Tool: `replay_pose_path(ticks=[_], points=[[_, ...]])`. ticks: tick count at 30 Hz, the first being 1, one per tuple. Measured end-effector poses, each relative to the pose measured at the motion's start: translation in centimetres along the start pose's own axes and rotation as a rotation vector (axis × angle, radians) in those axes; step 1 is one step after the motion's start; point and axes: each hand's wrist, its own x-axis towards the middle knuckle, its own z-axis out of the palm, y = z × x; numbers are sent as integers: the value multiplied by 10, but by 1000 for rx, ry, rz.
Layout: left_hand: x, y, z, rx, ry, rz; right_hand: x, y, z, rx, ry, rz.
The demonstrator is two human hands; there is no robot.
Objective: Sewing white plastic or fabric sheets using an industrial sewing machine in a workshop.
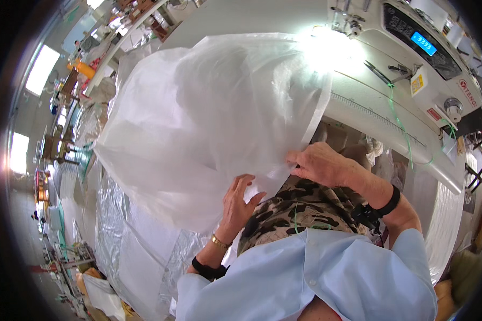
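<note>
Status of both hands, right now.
Left hand: open, at the translucent white sheet; contact unclear.
Right hand: closed, pinching the sheet's edge.

The bare right hand (322, 164) pinches the white translucent plastic sheet (198, 117); its fingertips are blurred. Whether the bare left hand (238, 203) contacts the sheet cannot be determined. The sheet conceals part of the pale flat worktable (241, 18). Bright white lamp glare (334, 51) obscures the needle area of the white sewing machine (432, 83). The lower edge cuts off the light-blue buttoned shirt (353, 267).
</note>
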Motion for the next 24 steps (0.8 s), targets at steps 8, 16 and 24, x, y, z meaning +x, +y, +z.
replay_pose_path(ticks=[8, 16, 24], points=[[-25, -66, 28, -202, -103, -208, -7, -16, 38, 9, 104, -33], [-81, 13, -58, 167, -44, 406, -11, -33, 32, -4, 265, -168], [-39, 47, -62, 23, -543, 426, -41, -30, 59, 388, 115, 15]])
